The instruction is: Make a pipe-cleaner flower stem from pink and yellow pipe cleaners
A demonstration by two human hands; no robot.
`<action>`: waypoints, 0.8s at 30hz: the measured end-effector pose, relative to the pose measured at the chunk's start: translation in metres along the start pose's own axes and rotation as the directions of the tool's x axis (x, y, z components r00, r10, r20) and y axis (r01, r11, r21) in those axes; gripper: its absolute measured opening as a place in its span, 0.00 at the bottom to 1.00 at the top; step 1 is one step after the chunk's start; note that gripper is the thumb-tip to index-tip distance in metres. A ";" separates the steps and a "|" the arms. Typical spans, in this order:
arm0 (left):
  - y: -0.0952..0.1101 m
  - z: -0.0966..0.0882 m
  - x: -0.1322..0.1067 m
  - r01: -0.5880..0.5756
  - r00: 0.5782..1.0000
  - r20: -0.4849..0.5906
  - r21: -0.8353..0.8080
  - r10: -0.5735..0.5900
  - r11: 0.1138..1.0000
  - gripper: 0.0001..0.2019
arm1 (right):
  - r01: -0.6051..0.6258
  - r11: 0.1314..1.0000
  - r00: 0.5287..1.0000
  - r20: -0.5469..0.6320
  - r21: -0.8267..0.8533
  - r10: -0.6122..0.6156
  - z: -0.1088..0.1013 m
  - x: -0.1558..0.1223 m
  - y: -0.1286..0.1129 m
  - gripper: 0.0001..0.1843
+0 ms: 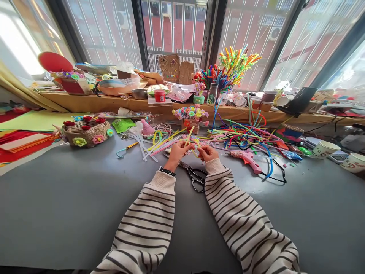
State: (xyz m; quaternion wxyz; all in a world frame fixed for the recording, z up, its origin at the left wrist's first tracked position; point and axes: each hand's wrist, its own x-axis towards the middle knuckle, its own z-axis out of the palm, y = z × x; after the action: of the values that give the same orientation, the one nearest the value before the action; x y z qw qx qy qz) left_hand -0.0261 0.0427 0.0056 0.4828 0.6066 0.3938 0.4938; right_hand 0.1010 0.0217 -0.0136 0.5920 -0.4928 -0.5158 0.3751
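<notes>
A pale yellow pipe cleaner [189, 135] sticks up from between the fingers of my left hand [176, 153], which pinches it. Close beside it, my right hand [209, 153] has its fingertips pinched on a bent part of what looks like the same yellow pipe cleaner. The fingers partly hide the piece between the hands. Under my wrists lies a pair of black-handled scissors [197, 178], partly covered by the right sleeve. A pink glue gun [246, 157] rests on the table to the right of my right hand.
Loose coloured pipe cleaners [230, 133] are heaped behind my right hand. A woven basket with flowers [87, 131] stands left, paper cups [326, 149] right. Behind my hands is a small pot of colourful flowers [190, 114]. A cluttered ledge [114, 102] runs below the windows.
</notes>
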 end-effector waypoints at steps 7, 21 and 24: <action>-0.004 -0.001 -0.004 -0.016 1.000 -0.018 0.054 0.017 0.998 0.17 | 0.021 0.997 1.000 0.023 -0.068 -0.020 -0.001 -0.002 0.003 0.15; 0.002 0.002 -0.009 0.054 0.998 0.039 -0.024 -0.053 0.998 0.17 | 0.047 0.994 0.996 0.081 -0.098 -0.039 0.002 -0.008 0.000 0.16; 0.001 0.002 -0.009 0.049 0.998 0.041 -0.011 -0.049 0.999 0.17 | 0.056 0.993 0.995 0.091 -0.106 -0.047 0.001 -0.008 0.000 0.16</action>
State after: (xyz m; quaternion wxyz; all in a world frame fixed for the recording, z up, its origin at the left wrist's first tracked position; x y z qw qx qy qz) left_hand -0.0263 0.0335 0.0045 0.5063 0.6038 0.3957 0.4718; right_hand 0.0983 0.0144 -0.0157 0.5505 -0.4936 -0.5735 0.3527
